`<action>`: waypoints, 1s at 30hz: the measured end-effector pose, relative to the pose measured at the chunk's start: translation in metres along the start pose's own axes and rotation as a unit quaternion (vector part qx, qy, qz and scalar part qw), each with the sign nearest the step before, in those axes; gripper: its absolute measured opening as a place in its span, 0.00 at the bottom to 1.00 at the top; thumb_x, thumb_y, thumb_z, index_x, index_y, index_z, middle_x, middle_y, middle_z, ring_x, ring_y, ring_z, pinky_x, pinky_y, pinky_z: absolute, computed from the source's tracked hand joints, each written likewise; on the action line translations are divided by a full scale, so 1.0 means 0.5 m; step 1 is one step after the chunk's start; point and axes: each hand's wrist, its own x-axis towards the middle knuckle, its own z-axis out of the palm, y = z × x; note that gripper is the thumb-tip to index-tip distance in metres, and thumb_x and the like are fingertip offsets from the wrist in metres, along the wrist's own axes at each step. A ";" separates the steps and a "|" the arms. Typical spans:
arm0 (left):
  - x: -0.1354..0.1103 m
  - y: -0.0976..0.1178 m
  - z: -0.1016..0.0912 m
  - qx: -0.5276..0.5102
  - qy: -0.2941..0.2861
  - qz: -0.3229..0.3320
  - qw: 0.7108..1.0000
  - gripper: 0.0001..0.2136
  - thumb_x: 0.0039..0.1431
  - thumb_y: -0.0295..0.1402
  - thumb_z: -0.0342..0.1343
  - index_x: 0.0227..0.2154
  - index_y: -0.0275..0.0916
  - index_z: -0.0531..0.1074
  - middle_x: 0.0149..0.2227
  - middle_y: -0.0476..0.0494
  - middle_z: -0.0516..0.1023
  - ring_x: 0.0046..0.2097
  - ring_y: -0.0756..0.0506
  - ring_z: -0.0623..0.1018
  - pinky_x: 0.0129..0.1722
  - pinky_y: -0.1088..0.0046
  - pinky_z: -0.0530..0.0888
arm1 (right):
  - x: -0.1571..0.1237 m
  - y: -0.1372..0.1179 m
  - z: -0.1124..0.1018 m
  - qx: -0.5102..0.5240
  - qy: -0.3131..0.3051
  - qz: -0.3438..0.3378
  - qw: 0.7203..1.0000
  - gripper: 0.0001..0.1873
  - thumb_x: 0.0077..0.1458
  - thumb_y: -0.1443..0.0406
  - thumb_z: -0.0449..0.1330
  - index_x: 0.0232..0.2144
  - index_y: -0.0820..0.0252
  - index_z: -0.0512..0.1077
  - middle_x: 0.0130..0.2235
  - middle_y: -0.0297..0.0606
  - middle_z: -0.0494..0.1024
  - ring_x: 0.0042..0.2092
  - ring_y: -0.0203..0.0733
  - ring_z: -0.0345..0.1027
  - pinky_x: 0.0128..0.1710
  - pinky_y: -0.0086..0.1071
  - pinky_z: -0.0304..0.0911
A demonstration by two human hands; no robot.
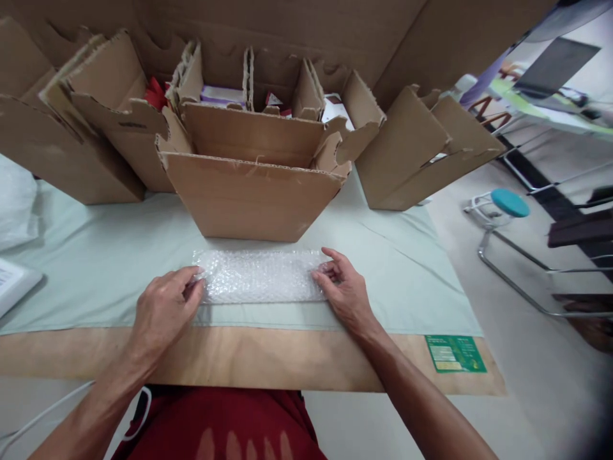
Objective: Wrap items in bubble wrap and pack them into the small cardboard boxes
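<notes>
A flat, clear strip of bubble wrap [261, 276] lies lengthwise on the pale green cloth [397, 275] before me. My left hand [167, 300] pinches its left end between thumb and fingers. At the opposite end, my right hand [343, 284] grips the edge with the thumb and curled fingers, its index finger reaching along the far corner. Just beyond the wrap stands an open cardboard box [253, 198], wider at the top than at the base. Whether anything lies inside the wrap I cannot make out.
Several cardboard bins stand along the back, among them one with a red item [156, 94] and one with a purple-white box [223, 96]. Another bin [402, 150] is at right. A white object [16, 281] sits at left. A green card [456, 354] lies on the wooden table edge [287, 358].
</notes>
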 end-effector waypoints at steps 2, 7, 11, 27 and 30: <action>-0.002 -0.004 0.002 0.014 0.005 0.014 1.000 0.16 0.64 0.42 0.48 0.43 0.42 0.77 0.35 0.43 0.84 0.36 0.40 0.81 0.43 0.61 0.75 | 0.004 0.004 0.003 -0.066 0.003 -0.012 0.998 0.24 0.59 0.59 0.61 0.57 0.56 0.70 0.34 0.35 0.80 0.33 0.41 0.72 0.42 0.39 0.69; 0.004 -0.008 -0.009 0.057 -0.005 0.025 0.998 0.19 0.66 0.44 0.46 0.49 0.37 0.75 0.39 0.38 0.81 0.38 0.37 0.80 0.42 0.59 0.75 | 0.017 0.007 -0.004 -0.256 -0.008 -0.065 0.964 0.23 0.61 0.59 0.59 0.56 0.59 0.71 0.44 0.45 0.81 0.42 0.51 0.73 0.47 0.46 0.65; 0.011 -0.016 -0.020 0.101 -0.036 0.008 0.994 0.21 0.66 0.48 0.46 0.50 0.38 0.73 0.39 0.37 0.79 0.39 0.35 0.79 0.39 0.58 0.74 | 0.041 -0.003 -0.013 -0.333 -0.034 -0.072 0.940 0.23 0.62 0.56 0.59 0.55 0.60 0.73 0.54 0.52 0.77 0.51 0.59 0.69 0.50 0.50 0.63; 0.053 -0.007 -0.023 0.104 0.040 0.038 0.993 0.14 0.63 0.33 0.48 0.45 0.37 0.76 0.37 0.37 0.83 0.43 0.34 0.81 0.46 0.55 0.71 | -0.153 -0.092 -0.001 0.027 -0.275 0.069 0.959 0.37 0.61 0.65 0.57 0.71 0.53 0.56 0.35 0.34 0.82 0.30 0.37 0.71 0.32 0.31 0.68; 0.069 0.008 0.005 0.116 0.053 0.097 0.987 0.13 0.63 0.29 0.50 0.45 0.35 0.77 0.39 0.35 0.84 0.43 0.34 0.81 0.47 0.55 0.71 | -0.188 -0.112 0.012 0.052 -0.338 0.049 0.938 0.30 0.64 0.65 0.57 0.67 0.48 0.64 0.51 0.41 0.82 0.45 0.42 0.77 0.46 0.36 0.72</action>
